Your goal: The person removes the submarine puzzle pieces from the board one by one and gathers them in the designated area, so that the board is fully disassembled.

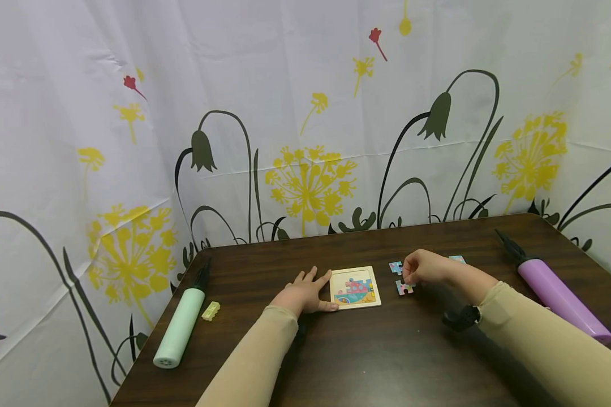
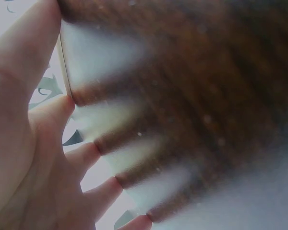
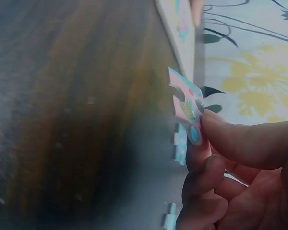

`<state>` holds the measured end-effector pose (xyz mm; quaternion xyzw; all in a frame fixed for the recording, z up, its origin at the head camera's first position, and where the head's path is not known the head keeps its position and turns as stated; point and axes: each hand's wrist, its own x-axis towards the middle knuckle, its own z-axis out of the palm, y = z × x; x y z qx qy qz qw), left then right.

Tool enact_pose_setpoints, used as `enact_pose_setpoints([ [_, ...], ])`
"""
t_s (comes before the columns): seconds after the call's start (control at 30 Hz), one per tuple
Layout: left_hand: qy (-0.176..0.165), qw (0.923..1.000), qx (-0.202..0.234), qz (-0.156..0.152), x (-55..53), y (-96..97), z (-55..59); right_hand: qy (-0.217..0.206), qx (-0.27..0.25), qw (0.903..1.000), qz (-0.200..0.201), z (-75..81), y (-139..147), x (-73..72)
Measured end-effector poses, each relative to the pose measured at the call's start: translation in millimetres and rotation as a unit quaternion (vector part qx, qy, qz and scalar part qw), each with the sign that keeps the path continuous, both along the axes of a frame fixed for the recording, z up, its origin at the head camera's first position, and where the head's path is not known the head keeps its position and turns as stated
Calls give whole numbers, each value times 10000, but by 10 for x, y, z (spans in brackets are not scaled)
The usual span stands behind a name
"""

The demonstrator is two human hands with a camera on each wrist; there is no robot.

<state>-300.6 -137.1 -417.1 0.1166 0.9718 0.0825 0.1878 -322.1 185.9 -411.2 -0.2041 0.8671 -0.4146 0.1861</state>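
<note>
My left hand (image 1: 302,293) rests with spread fingers at the left side of a small wooden jigsaw tray (image 1: 353,307); thumb and index fingertips are right at its rim. Part of a pink and blue picture (image 1: 358,288) fills the lower portion of the tray, while pale backing shows above. To the right of the tray, my right hand (image 1: 426,267) pinches a pink and blue jigsaw piece (image 3: 185,103) between thumb and curled fingers. In the right wrist view this piece is tilted up. Another loose piece (image 1: 395,267) lies just beyond that hand.
One more piece (image 1: 457,259) lies behind my right wrist. A mint green hand pump (image 1: 180,328) and a small yellow block-like thing (image 1: 211,311) are on the left. A purple hand pump (image 1: 565,299) lies at the right. Behind the dark table (image 1: 366,362) hangs a flowered curtain (image 1: 305,73).
</note>
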Motion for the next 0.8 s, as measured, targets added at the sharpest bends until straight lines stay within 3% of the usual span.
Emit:
enact_pose_setpoints([
  [0.4,25,10000,5,-8,17,10,21,346,108,9989,-309,-175,-15,-22],
  [0.8,1,10000,-11,-11,12,-6,-1,592,-116,9974,-400,-41,-198,-32],
])
